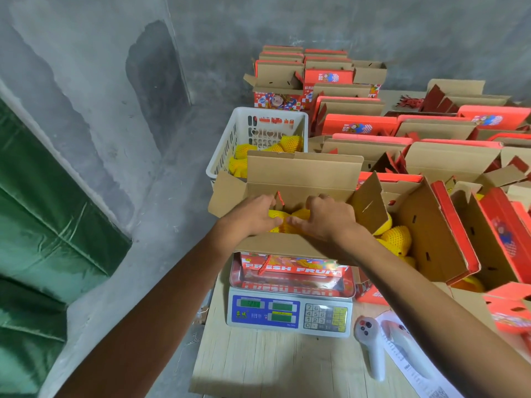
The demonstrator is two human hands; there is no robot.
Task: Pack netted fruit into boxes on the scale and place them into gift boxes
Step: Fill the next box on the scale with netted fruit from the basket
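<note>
Pale wood of the table [258, 366] fills the foreground, where a white handheld device [370, 346] lies beside a printed sheet [408, 360]. Just beyond, below the hands, a scale [290, 308] carries an open cardboard box [290, 248] with red printed sides. Both hands are down inside it: the left hand [253, 215] and the right hand [330, 218], fingers curled, press and grip yellow netted fruit [290, 222] lying in the box between them. The step appears to be settling the fruit during weighing; next likely comes checking the display, then folding the flaps shut. The foam netting looks soft and crumpled. Right of the hands, another opened box [431, 225] holds more fruit; farther back stand a white basket [244, 130] and rows of red gift boxes [359, 124].
</note>
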